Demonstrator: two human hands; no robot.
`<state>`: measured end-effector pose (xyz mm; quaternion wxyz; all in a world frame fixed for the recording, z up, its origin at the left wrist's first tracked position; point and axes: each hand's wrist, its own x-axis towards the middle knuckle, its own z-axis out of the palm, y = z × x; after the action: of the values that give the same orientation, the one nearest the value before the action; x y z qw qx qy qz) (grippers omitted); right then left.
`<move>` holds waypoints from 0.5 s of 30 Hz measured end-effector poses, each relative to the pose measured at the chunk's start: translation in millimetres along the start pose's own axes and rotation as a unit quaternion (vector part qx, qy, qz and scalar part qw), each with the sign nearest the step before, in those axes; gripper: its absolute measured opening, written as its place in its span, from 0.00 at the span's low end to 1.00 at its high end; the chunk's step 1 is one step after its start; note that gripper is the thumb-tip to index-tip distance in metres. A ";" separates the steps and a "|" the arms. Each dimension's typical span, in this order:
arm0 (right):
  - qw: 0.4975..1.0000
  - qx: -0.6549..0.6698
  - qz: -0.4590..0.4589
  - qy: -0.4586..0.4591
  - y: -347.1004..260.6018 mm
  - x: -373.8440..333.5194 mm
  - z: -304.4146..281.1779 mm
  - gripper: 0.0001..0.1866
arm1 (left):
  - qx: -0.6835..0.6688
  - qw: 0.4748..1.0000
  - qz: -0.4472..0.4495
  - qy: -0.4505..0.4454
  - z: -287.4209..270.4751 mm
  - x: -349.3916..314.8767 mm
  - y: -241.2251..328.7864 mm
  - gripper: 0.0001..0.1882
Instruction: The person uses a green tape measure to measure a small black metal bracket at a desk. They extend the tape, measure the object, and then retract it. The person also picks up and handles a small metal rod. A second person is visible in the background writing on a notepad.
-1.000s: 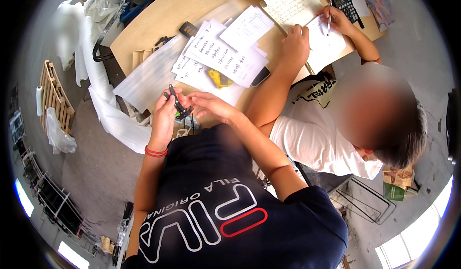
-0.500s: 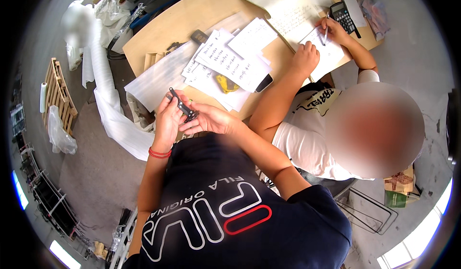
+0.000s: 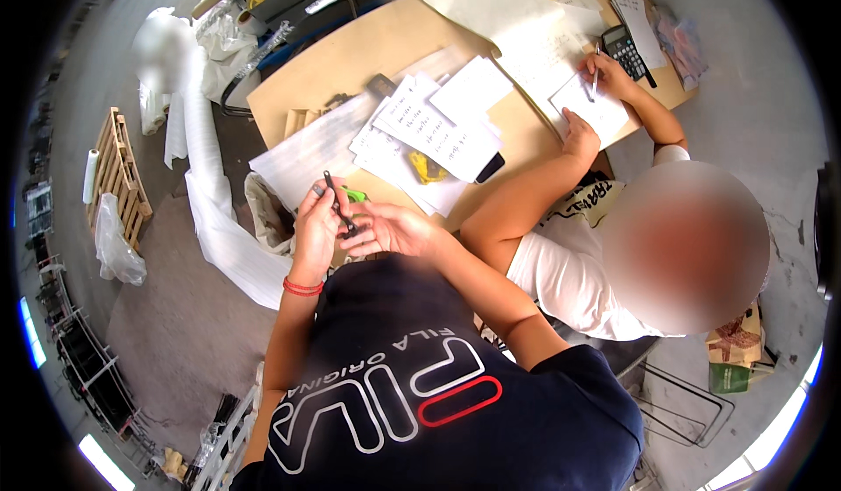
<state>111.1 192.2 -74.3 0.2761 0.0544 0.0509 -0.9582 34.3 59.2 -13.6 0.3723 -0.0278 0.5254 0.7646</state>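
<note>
In front of my chest, close to the table's near edge, I hold a narrow black hinge-like part (image 3: 337, 200) upright and slightly tilted. My left hand (image 3: 313, 233) grips its long bar between thumb and fingers, with a red cord on the wrist. The fingers of my right hand (image 3: 401, 231) are closed around the part's lower end. A bright green piece (image 3: 355, 195) shows just above the right fingers; whether they hold it or it lies behind them, I cannot tell. The fingers cover much of the part's lower end.
On the wooden table (image 3: 302, 66) lie written sheets (image 3: 429, 119), a yellow item (image 3: 427, 167), a dark phone-like object (image 3: 490, 169) and a calculator (image 3: 623, 54). At my right, a co-worker's hand (image 3: 611, 76) holds a pen over paper. White foam wrap (image 3: 223, 228) and a wooden pallet (image 3: 121, 171) stand left.
The black part has turned to show its narrow edge, and more of the green piece is visible. The whole view has shifted slightly. The co-worker's left hand has changed its pose on the paper.
</note>
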 end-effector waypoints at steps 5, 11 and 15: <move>0.999 0.030 -0.006 -0.027 -0.8 -3.1 4.9 0.21 | -0.003 1.000 0.014 0.021 3.2 -2.5 3.3 0.09; 1.000 -0.015 -0.020 -0.002 -2.5 -3.7 11.5 0.24 | -0.021 0.999 0.002 0.047 3.4 -3.5 1.3 0.10; 0.998 -0.056 -0.022 0.003 -0.5 -1.6 3.3 0.23 | -0.023 0.998 0.011 0.057 -1.6 -1.0 -4.3 0.11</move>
<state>111.9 193.0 -70.8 0.2574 0.0404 0.1067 -0.9595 37.1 58.0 -17.3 0.3327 -0.0740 0.5283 0.7776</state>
